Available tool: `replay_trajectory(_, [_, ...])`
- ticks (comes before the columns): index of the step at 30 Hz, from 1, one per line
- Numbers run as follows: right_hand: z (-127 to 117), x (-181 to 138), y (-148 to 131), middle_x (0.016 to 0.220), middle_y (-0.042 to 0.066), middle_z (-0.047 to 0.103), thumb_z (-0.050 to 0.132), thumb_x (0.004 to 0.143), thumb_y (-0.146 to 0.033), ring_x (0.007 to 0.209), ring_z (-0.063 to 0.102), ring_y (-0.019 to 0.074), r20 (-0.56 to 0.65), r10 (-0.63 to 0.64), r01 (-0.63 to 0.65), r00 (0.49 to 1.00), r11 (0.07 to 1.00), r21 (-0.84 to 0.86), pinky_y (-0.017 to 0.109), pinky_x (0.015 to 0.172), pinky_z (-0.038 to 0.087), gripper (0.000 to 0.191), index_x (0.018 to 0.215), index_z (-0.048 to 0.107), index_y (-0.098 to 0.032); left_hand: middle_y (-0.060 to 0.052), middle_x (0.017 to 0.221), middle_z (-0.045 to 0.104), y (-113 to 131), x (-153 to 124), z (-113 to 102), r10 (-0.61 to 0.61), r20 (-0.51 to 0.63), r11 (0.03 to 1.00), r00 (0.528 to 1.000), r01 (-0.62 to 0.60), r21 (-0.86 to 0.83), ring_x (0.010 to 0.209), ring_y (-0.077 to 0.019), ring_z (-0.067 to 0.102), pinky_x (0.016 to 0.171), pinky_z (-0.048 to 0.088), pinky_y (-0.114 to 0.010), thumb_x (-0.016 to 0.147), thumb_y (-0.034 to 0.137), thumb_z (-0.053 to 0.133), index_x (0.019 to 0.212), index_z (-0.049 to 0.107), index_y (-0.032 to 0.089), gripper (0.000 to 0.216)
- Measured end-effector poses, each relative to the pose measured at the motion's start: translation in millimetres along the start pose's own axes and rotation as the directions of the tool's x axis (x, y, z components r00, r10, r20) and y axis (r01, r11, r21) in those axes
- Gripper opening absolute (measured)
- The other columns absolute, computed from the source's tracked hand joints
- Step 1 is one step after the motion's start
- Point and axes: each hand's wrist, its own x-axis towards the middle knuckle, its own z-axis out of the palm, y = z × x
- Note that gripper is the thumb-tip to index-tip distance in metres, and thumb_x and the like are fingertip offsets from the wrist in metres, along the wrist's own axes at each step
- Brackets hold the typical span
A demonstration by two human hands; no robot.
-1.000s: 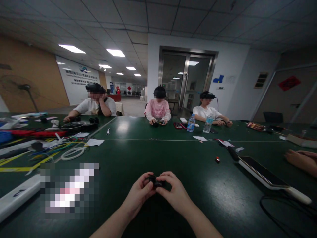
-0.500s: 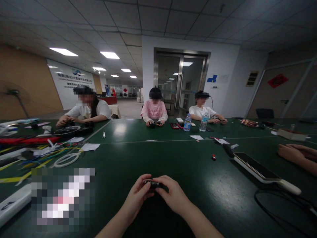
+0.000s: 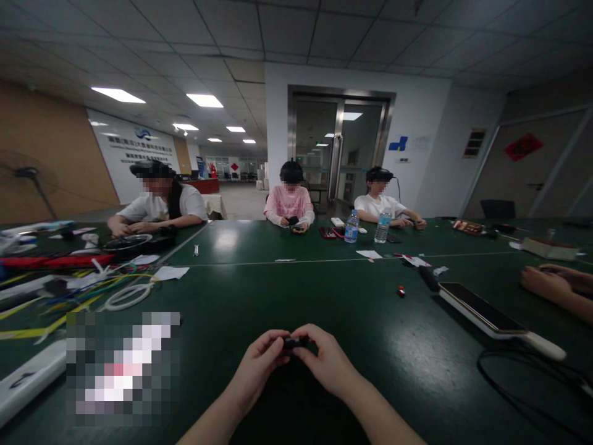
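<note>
My left hand and my right hand meet low in the middle of the view, just above the dark green table. Both pinch a small black object between their fingertips, the fingers curled round it. Most of the object is hidden by my fingers. The hands hover near the table's front edge.
A phone on a white power strip lies to the right, a black cable beside it. A small red item sits ahead. Coloured wires and a white coil lie left. Three people sit across; another person's hands rest at right. Water bottles stand far.
My hands stay together on the small black object, fingers shifting slightly around it. The view has drifted a little; the person in pink has raised their hands.
</note>
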Motion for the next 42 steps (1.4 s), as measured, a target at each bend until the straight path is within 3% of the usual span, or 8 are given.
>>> replay_trajectory(15, [1.0,-0.8,2.6,0.088,-0.001,0.062,0.056,0.073,-0.018,0.085,0.056,0.0188,0.002,0.047,-0.047,0.999,0.999,0.026,0.030,0.075,0.042,0.019,0.087,0.063,-0.028,-0.004,0.084,0.061,-1.4,0.5,-3.0,0.005,0.069,1.000,0.998,-0.006,0.012,0.078,-0.0164,0.056,0.070,0.043,-0.028,0.076,0.030,0.062,0.082,0.064,0.017,0.015])
replay_trajectory(30, [1.3,0.7,5.0,0.089,-0.001,0.061,0.056,0.075,-0.017,0.087,0.056,0.0160,0.028,0.023,-0.021,0.999,0.997,-0.071,0.028,0.078,0.043,0.017,0.089,0.060,-0.025,-0.006,0.086,0.063,-2.0,1.7,-2.7,-0.007,0.053,1.000,0.999,0.009,-0.022,0.079,-0.0175,0.055,0.071,0.042,-0.029,0.069,0.032,0.068,0.085,0.067,0.015,0.023])
replay_trajectory(35, [2.7,0.5,7.9,0.100,0.000,0.061,0.058,0.075,-0.017,0.095,0.056,0.0169,0.016,0.044,-0.043,0.999,0.998,-0.052,0.031,0.086,0.043,0.029,0.103,0.057,-0.025,-0.006,0.086,0.063,-2.7,2.3,-4.1,0.008,0.084,1.000,0.996,-0.007,-0.016,0.079,-0.0168,0.054,0.071,0.042,-0.028,0.073,0.031,0.065,0.084,0.067,0.015,0.019])
replay_trajectory(42, [-0.9,0.7,1.0,0.097,0.000,0.061,0.054,0.077,-0.017,0.093,0.057,0.0175,0.064,0.034,-0.029,0.997,0.996,-0.082,0.031,0.083,0.044,0.023,0.097,0.061,-0.026,-0.005,0.086,0.062,-3.8,2.4,-5.4,0.002,0.090,1.000,0.996,-0.001,-0.008,0.078,-0.0162,0.055,0.071,0.043,-0.029,0.074,0.031,0.063,0.086,0.065,0.017,0.018])
